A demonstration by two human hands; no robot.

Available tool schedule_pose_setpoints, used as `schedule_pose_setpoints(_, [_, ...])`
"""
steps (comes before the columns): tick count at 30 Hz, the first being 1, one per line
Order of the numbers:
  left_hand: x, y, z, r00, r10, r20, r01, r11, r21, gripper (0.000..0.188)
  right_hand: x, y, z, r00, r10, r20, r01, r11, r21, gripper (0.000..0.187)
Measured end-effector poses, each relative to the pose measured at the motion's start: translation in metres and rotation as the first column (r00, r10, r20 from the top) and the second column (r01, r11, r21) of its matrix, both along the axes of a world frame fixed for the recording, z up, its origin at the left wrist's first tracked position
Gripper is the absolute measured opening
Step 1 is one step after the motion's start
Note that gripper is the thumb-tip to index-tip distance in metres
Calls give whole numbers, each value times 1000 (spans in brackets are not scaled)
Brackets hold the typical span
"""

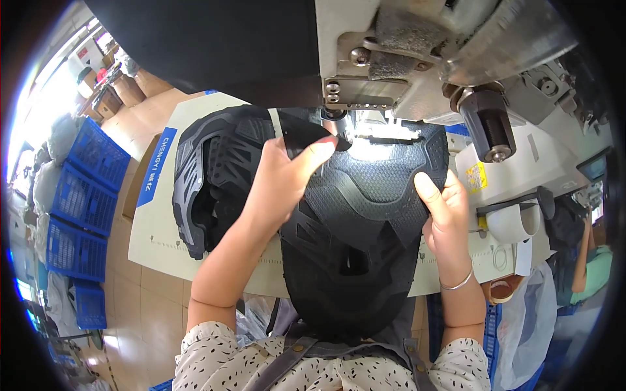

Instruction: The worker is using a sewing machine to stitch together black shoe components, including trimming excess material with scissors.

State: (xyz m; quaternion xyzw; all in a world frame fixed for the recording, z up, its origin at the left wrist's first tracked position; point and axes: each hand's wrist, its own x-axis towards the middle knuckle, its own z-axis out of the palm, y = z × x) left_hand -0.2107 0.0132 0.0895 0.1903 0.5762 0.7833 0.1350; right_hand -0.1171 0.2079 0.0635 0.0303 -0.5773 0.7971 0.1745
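A large black textured panel, perhaps part of a bag, lies under the sewing machine head and hangs over the table's front edge toward me. My left hand is closed, thumb on top, on a black strip just left of the needle area. On the panel's right edge, my right hand grips it with the thumb on its upper face. A bright light falls on the panel beneath the machine head. Left of my left hand lies more black moulded bag material with grey trim.
Blue crates are stacked on the floor at the left. The pale table bears a ruler scale near its front edge. A white cup-shaped holder and a roll of tape are at the right. A co-worker's arm shows at far right.
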Motion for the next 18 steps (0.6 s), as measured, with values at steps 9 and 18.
schedule_pose_setpoints(9, [14,4,0,995,45,89,-51,997,65,13,9,-13,5,992,50,112,-49,999,-17,15])
schedule_pose_setpoints(18, [41,-10,-10,991,68,117,-52,989,-140,15,17,-24,6,980,136,146,-138,990,5,13])
